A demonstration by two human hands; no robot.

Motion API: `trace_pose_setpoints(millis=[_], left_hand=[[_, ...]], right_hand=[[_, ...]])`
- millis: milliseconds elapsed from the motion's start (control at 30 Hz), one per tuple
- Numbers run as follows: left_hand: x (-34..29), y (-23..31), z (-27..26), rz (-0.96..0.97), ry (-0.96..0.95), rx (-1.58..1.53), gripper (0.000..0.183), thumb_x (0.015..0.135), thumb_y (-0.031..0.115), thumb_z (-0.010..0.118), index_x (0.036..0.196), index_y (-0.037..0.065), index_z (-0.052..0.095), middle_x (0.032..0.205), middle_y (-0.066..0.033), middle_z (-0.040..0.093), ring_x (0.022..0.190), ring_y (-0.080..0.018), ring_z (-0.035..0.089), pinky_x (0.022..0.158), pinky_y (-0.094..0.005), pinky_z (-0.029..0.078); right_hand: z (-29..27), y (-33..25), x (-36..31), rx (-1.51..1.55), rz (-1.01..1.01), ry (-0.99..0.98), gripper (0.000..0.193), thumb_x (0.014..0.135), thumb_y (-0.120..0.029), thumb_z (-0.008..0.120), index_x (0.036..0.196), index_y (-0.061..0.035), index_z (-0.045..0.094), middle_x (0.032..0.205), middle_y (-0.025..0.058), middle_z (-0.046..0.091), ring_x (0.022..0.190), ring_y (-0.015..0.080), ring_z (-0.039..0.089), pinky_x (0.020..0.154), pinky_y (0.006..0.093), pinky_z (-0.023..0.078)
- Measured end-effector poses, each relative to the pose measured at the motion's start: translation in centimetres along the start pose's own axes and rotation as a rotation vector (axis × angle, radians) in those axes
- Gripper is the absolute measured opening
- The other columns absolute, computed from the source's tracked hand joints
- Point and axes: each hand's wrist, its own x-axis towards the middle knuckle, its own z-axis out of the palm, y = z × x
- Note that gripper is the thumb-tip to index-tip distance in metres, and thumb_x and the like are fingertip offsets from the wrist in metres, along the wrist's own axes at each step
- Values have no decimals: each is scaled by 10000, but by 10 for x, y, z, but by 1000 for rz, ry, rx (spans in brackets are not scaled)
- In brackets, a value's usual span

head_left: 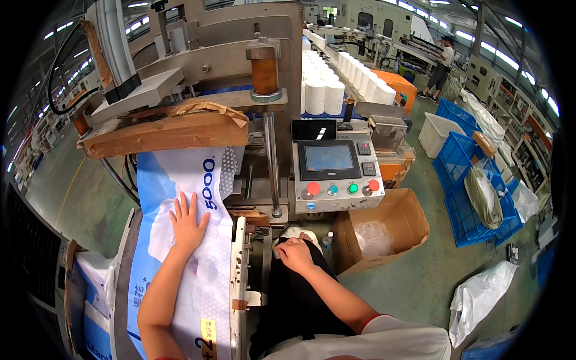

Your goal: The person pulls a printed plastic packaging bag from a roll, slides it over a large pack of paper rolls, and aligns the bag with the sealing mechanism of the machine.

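My left hand (pixel 188 226) lies flat, fingers spread, on a blue and white printed plastic packing bag (pixel 210 282). The bag stretches along a narrow bed in front of me, and its far end passes beneath the machine's pressing bar (pixel 168 139), which is wrapped in worn brown tape. What lies inside or under the bag is hidden. Away from the bag, my right hand (pixel 295 254) rests on my dark-trousered thigh, its fingers loosely curled downward; whether anything is under them does not show.
Right of the press stands a control panel (pixel 335 168) with a screen and coloured buttons. Below it is a cardboard box (pixel 384 234) holding clear plastic. White paper rolls (pixel 324 93) line a conveyor behind. Blue crates (pixel 459 174) and a white sack (pixel 480 300) occupy the right floor; a person (pixel 444 63) stands far off.
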Motion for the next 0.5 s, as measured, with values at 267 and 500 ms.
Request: trace_pose_setpoints(millis=[267,500], left_hand=[[0,0,-1,-4,-7,-4,727,920,456,527,1526,175,239,1589,-194,112,1454,-418,96,1131,-606,98],[0,1,-2,-9,-16,-11,724,922,461,521,1526,175,240,1592,-191,100,1457,-415,89,1132,-606,94]], right_hand=[[1,1,0,-9,-4,-9,104,817,-172,640,843,-107,717,798,31,688,872,215,599,813,358,443],[1,1,0,-11,-5,-13,107,817,-173,639,847,-106,716,797,31,686,883,213,599,823,350,438]])
